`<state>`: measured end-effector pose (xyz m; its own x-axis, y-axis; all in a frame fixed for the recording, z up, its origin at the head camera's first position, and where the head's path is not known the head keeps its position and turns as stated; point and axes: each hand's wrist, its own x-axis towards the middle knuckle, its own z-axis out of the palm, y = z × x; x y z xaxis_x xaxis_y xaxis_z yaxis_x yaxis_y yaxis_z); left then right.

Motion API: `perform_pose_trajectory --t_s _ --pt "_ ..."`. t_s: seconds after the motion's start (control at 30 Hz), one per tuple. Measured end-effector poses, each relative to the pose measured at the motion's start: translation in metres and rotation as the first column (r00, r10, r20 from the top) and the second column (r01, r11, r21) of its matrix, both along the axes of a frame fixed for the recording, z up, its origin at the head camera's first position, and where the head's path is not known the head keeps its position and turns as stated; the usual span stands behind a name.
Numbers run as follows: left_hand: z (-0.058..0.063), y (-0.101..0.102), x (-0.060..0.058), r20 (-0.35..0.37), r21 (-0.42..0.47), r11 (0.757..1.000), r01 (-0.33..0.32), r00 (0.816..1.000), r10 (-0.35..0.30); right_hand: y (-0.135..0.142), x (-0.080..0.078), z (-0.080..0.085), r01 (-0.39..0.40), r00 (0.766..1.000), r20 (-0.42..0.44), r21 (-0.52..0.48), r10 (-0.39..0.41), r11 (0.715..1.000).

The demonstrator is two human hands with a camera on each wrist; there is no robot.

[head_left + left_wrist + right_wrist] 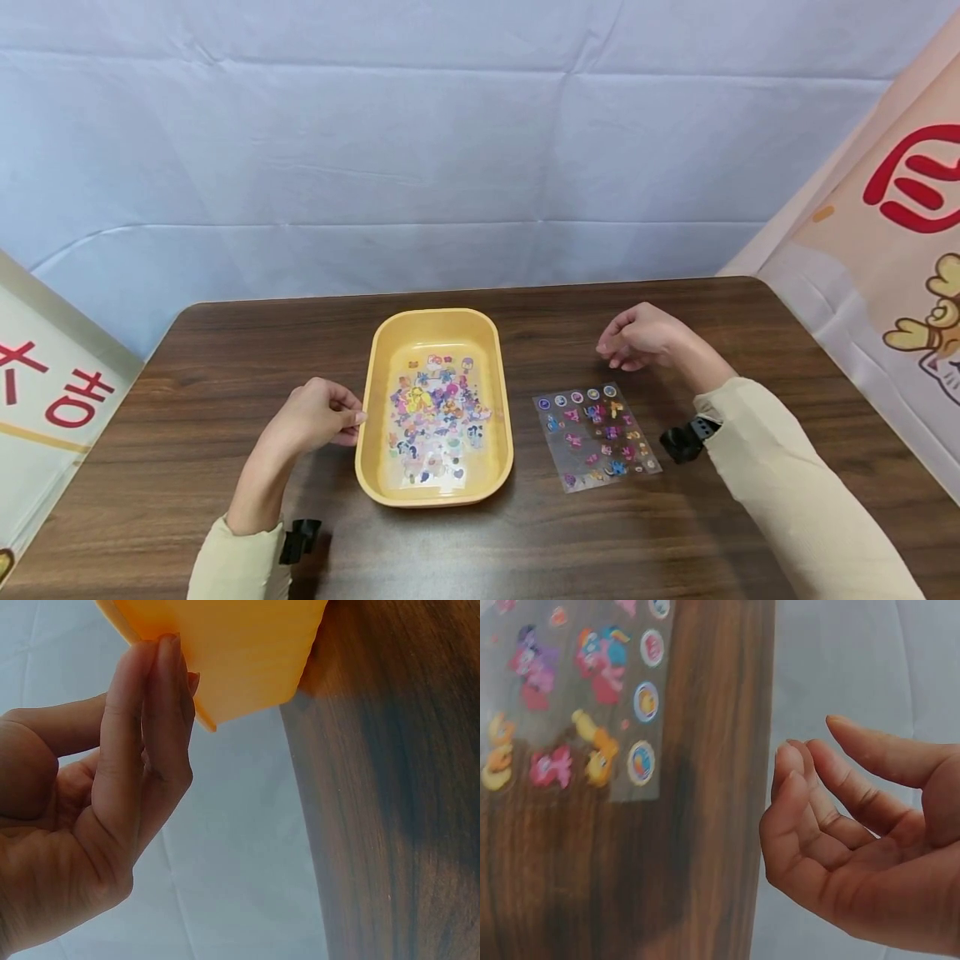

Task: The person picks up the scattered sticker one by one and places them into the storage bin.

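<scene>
A yellow rectangular tray point(435, 325) lies on the table with clear sticker sheets point(435, 425) stacked inside it. At its left rim, my left hand point(318, 415) pinches the edge between thumb and fingers; in the left wrist view the fingertips press on the tray's outer side point(247, 660). My right hand point(649, 337) hovers past the far right corner of another clear sticker sheet point(596, 437), its fingers loosely curled with nothing between them. That sheet, with colourful pony figures and a row of round stickers, lies flat right of the tray.
The dark wood-grain table point(360, 550) has rounded far corners. A pale cloth point(480, 167) hangs behind it. Printed banners stand at the left point(45, 392) and right point(862, 275) sides. Each wrist carries a black camera mount.
</scene>
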<state>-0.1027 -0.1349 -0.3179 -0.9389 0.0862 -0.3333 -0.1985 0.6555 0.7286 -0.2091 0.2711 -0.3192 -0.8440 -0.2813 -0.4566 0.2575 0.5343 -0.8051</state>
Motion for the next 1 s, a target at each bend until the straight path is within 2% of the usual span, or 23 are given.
perform_pose_trajectory --t_s 0.27,0.57,1.0 --pt "0.0 0.001 0.0 -0.003 -0.007 1.0 0.001 1.0 -0.001 0.013 0.001 -0.012 0.014 1.0 0.009 0.032 -0.014 0.999" --pt "0.001 0.002 0.0 0.001 -0.001 1.0 -0.009 1.0 0.009 0.022 0.006 -0.021 0.015 0.998 0.061 0.025 -0.016 1.0" --pt "0.002 0.002 0.001 0.008 0.003 1.0 -0.012 1.0 0.012 0.025 0.011 -0.036 0.023 0.999 0.046 0.072 -0.026 0.997"
